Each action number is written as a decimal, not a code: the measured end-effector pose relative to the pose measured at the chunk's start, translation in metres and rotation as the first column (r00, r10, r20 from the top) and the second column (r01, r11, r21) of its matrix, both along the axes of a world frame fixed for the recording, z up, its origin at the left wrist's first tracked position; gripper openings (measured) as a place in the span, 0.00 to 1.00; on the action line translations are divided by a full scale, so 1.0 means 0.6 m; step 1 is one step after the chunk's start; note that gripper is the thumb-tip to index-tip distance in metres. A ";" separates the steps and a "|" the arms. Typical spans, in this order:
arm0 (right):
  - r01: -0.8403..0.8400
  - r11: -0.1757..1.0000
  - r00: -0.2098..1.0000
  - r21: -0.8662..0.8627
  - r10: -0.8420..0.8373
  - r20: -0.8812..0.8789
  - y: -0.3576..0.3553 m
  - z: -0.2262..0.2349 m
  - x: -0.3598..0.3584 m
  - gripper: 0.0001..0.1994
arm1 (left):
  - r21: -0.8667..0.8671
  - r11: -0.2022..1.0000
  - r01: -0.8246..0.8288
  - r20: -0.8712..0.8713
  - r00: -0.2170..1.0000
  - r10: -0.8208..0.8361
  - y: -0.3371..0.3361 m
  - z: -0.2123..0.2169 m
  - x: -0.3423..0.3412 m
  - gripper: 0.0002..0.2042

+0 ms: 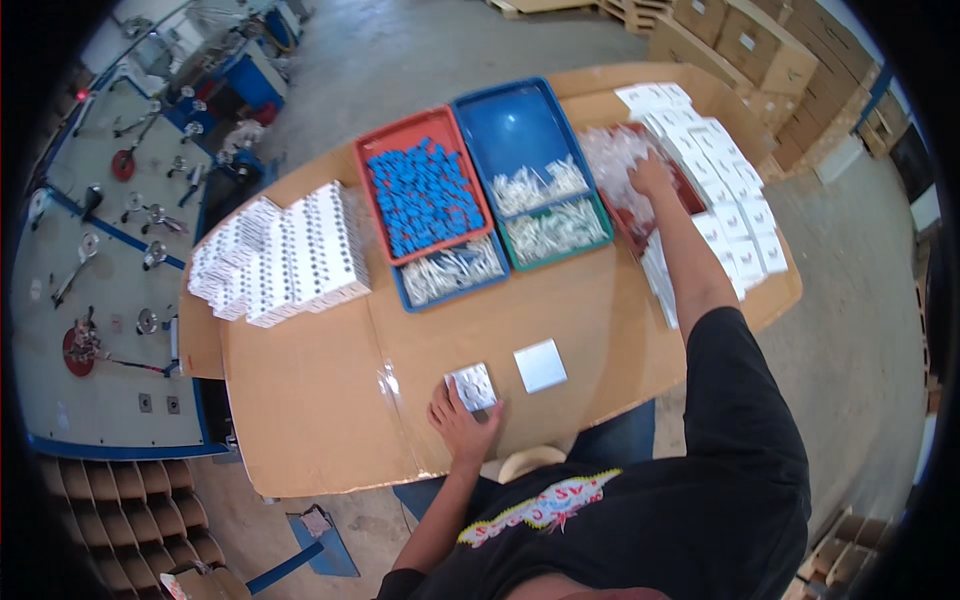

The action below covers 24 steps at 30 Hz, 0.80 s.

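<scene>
My left hand (465,428) is closed around the sides of a small square box (473,386) with a silvery, patterned top, near the front edge of the cardboard-covered table. Just right of it lies a flat, plain whitish square piece (540,366), apart from the hand. My right hand (652,177) reaches far forward into a red tray (688,190) filled with clear plastic bags (610,160). Its fingers curl down among the bags; what they hold, if anything, is hidden.
Stacked white boxes (290,250) stand at the left, more white boxes (715,160) at the right. Between them sit a red tray (362,150) of blue parts, a blue tray (510,110), a green tray (612,238) and a smaller blue tray (405,300) with whitish pieces.
</scene>
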State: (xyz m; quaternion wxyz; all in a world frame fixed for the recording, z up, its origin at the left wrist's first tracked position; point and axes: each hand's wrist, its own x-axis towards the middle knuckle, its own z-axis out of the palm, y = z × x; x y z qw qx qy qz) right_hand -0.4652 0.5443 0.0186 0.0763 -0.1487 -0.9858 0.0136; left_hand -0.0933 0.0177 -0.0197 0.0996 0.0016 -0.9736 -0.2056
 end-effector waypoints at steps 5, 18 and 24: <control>0.074 0.997 0.996 -0.012 -0.074 0.060 0.015 -0.012 -0.011 0.23 | 0.007 1.000 0.031 0.000 1.000 -0.031 0.007 -0.008 0.000 0.49; -0.520 0.450 0.752 -0.726 -0.163 -0.639 -0.047 0.148 0.133 0.15 | 0.185 0.983 0.015 -0.125 0.992 0.008 0.002 -0.010 0.003 0.46; -0.234 -0.193 0.962 -0.953 0.093 -0.255 -0.351 0.091 0.456 0.08 | 0.651 0.745 0.146 -0.222 0.975 0.003 0.012 -0.004 0.017 0.38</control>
